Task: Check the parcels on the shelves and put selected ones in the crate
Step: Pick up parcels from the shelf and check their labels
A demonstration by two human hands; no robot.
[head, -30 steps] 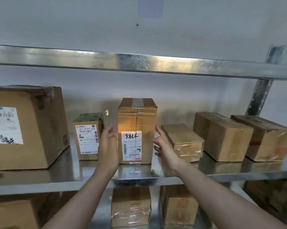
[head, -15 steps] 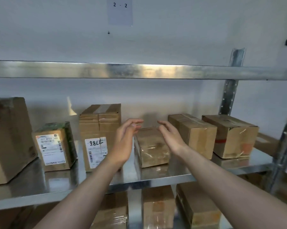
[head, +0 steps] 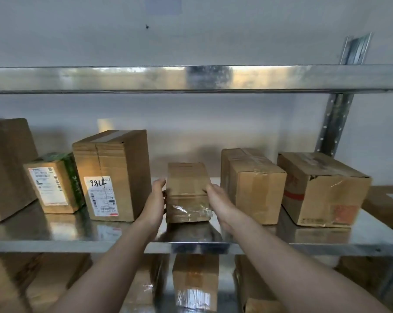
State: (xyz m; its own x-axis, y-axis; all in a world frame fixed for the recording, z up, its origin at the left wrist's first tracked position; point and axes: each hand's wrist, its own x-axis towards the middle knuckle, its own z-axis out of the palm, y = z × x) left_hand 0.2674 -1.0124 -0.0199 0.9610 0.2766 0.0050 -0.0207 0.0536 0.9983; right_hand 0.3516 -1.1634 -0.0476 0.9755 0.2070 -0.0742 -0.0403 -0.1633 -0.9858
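While left hand and right hand clamp small parcel, fingers curled on its sides, parcel sits on middle shelf. Risk: slick tape, slip on lift; tall box alongside, knock.

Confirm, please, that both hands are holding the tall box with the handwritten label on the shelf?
No: the head view shows the left hand and right hand holding the small taped box on the shelf; the tall labelled box stands beside it.
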